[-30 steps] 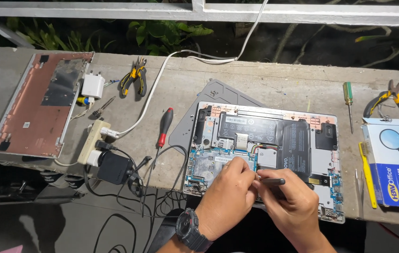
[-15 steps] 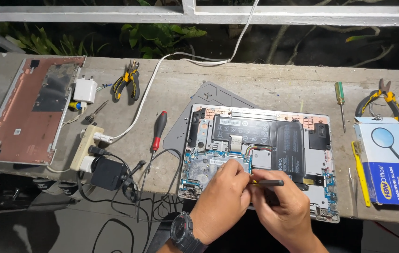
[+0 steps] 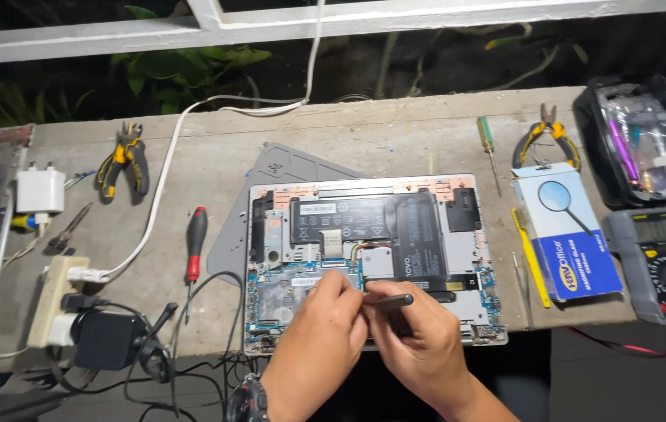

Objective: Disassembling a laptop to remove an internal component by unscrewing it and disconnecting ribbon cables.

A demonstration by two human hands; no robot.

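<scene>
Your right hand (image 3: 427, 344) fingers clench a dark tool (image 3: 392, 302); left hand (image 3: 321, 336) fingers pinch its tip at 9 o'clock, over the laptop (image 3: 427, 227).

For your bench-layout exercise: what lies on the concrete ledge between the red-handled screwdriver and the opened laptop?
In the head view, between the red-handled screwdriver and the opened laptop lies the grey bottom cover, with a thin black cable looping there.

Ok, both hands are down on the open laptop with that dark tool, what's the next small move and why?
Probably keep the left hand steady on the board and ease the dark tool in the right hand gently at the spot near the battery. Both hands crowd one small area, and the tool tip is hidden behind the fingers, so a slow, light move looks safest.
</scene>
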